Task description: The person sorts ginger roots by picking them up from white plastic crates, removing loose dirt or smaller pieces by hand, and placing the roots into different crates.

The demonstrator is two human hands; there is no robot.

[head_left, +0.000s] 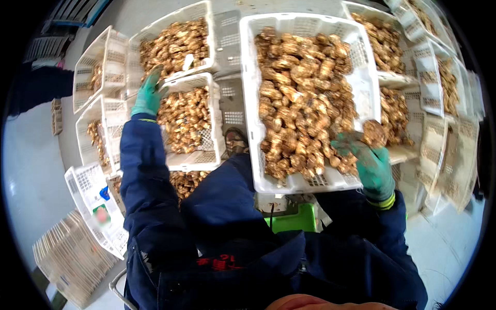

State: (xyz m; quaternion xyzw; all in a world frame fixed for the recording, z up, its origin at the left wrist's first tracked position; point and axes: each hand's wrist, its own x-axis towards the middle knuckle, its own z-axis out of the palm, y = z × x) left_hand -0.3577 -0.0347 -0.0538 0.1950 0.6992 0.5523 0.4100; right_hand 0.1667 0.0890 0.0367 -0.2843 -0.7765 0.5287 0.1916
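Knobbly brown root [374, 134] against the right fingers [349, 142], grasped, left fingers [154, 77] at a crate [210, 32], grip I cannot tell

This looks like a produce sorting or packing workshop: many white plastic crates [249, 103] of knobbly brown produce [302, 98] stand close together, a pale ribbed stack [72, 253] sits on smooth floor [31, 160], and a navy work jacket [341, 263] and 2 green gloves [376, 173] are worn.

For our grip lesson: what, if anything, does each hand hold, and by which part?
Right hand: apparently a brown lump, by its near side. Left hand: cannot be told.
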